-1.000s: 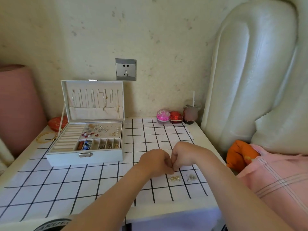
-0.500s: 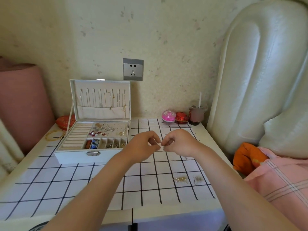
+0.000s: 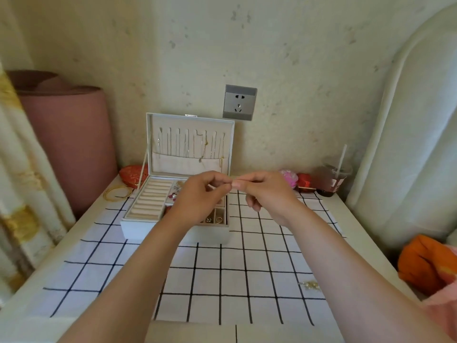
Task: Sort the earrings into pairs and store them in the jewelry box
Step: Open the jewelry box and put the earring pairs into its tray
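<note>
Thumb and forefinger of the left hand are pressed together, and the same two fingers of the right hand meet them tip to tip. Each grip is a tight pinch with the other fingers curled. Whether anything lies between the fingertips I cannot tell; it would be too small to show.

Both hands hang in the air over the right part of the jewelry box, and the left one hides some of its trays. The box stands open on the tabletop with its lid upright and thin chains hanging inside the lid. It has padded ring rolls on its left side and small compartments along the front. A checked cloth lies under the box.

Near the front right of that cloth, just beside the right forearm, is a small cluster of gold earrings, well apart from the box. Left of the box rest gold bangles and a red pouch. By the wall on the right stand a pink ball and a cup with a straw.
</note>
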Demonstrator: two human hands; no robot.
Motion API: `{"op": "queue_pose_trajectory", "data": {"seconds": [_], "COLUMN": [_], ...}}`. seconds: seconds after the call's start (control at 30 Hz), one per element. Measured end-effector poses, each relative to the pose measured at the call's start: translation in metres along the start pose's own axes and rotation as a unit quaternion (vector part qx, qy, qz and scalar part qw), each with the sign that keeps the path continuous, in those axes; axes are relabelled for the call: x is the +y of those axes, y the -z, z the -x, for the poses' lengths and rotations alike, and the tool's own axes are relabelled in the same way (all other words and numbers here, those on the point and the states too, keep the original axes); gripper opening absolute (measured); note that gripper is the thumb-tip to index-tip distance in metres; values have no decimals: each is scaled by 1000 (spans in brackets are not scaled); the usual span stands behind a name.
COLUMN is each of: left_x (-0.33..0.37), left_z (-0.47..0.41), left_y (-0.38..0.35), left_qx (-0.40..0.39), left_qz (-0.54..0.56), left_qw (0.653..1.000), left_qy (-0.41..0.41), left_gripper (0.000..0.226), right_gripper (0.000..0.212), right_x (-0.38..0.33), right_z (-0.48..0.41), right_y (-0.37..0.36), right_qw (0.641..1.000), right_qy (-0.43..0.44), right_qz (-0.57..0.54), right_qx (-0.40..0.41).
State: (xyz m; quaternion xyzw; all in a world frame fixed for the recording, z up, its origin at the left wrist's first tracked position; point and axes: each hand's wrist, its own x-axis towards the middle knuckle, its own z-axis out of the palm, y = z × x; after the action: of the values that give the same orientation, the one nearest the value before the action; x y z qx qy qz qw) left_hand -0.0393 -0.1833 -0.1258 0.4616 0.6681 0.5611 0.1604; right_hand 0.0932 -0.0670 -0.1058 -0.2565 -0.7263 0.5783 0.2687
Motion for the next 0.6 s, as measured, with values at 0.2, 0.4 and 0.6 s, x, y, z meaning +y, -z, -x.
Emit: {"op": "queue_pose_trajectory", "data": {"seconds": [0.2, 0.4, 0.6], "left_x": [-3, -9, -11], "left_z": [-8, -20, -28], "left_y": [28, 52, 68], "left_qx": [14, 28, -25], "left_qz": [65, 113, 133], "left_qw": [998, 992, 984], "left_qy": [7, 41, 115], "left_gripper": [3, 9, 10], "right_gripper": [10, 15, 16], "right_x": [-10, -15, -19], "right_z": [-24, -46, -59], "right_y": [-40, -60, -60], "right_qw": [988, 989, 993], "right_qy": [15, 38, 97], "right_qz": [-149, -141, -18], "right_qx": [-28, -34, -60]}}
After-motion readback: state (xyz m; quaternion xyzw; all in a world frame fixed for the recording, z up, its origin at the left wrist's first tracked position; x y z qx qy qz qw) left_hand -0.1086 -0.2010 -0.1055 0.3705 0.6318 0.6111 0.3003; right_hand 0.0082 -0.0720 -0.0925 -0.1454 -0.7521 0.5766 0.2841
